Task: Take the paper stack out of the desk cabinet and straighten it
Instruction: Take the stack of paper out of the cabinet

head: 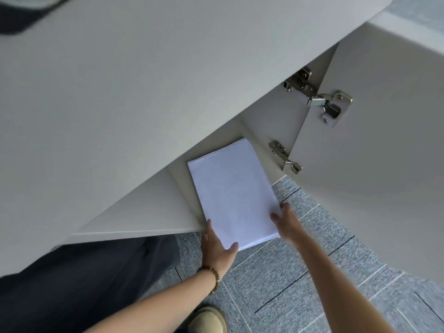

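A white paper stack [234,193] lies half out of the open desk cabinet [269,121], its near end sticking out over the carpet. My left hand [217,243] grips the stack's near left corner, thumb on top, fingers underneath. My right hand [287,221] holds the near right edge, thumb and fingers spread on the top sheet. The sheets at the far end look slightly fanned. A beaded bracelet [215,277] is on my left wrist.
The white desk top [120,104] overhangs the cabinet on the left. The cabinet door [384,164] stands open on the right on two metal hinges [324,102]. Grey carpet tiles [300,272] lie below. My dark trouser leg [84,284] and a tan shoe [209,318] are at lower left.
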`<action>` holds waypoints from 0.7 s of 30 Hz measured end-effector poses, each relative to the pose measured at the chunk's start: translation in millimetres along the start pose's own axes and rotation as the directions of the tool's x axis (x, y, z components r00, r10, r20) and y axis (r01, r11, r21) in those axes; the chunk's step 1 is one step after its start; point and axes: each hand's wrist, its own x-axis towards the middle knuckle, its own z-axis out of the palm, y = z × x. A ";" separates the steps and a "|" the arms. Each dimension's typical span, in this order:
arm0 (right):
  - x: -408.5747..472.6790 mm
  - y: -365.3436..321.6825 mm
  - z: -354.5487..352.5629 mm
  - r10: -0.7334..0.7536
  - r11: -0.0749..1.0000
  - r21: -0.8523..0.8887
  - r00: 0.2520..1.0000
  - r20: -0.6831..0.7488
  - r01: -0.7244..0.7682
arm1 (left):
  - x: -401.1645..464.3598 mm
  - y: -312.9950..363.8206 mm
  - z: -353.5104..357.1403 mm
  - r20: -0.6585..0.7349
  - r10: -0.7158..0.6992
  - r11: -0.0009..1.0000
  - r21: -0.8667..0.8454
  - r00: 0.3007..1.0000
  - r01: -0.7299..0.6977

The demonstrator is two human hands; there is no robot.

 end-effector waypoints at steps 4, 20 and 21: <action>-9.3 20.6 0.8 0.059 0.994 0.090 0.996 0.071 -0.065 | 1.3 -3.9 2.7 -0.066 -0.129 0.962 -0.251 0.990 0.108; 20.4 11.5 0.1 -0.067 0.996 -0.059 0.998 -0.015 0.066 | 19.5 11.2 1.3 -0.006 -0.134 0.842 -0.529 0.991 0.111; 15.1 9.2 0.2 -0.086 0.993 -0.079 0.996 -0.028 0.084 | 18.3 12.9 -0.3 0.007 -0.123 0.844 -0.525 0.992 0.109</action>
